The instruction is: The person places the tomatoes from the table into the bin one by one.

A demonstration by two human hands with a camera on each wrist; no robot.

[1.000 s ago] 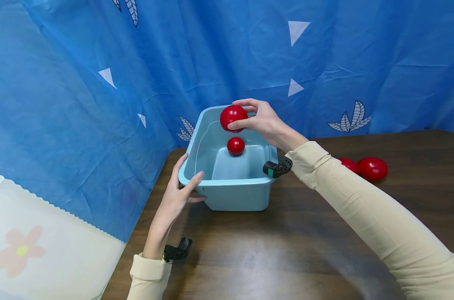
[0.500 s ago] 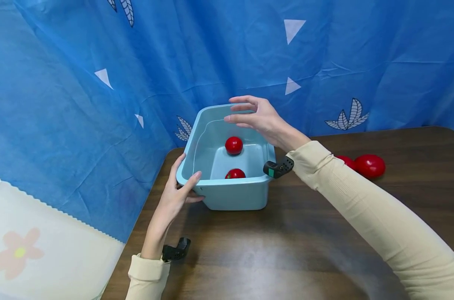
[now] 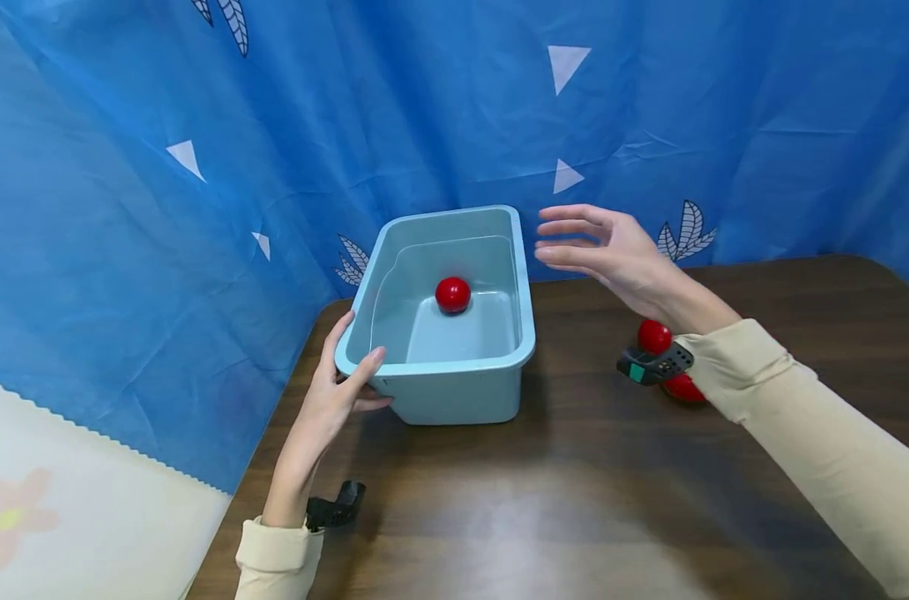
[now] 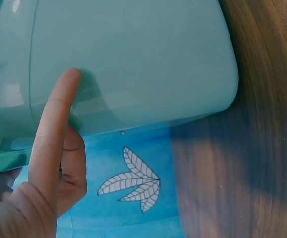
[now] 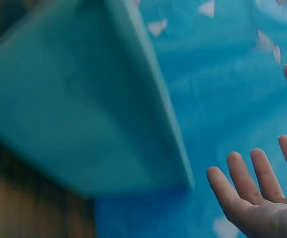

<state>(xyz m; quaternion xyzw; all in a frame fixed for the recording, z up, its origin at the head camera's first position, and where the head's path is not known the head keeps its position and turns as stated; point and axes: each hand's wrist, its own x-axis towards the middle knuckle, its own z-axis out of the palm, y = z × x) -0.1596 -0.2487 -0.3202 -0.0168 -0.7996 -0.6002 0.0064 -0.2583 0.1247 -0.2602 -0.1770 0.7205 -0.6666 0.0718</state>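
Bin: I see the left hand gripping its near-left corner; the right hand, spread, a gap outside its right rim.

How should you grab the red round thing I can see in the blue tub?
Probably from straight above, with fingers and thumb around its widest part. The red round thing looks smooth and ball-like, and the blue tub has walls all around but an open top. The right hand is holding nothing, so it could reach in.
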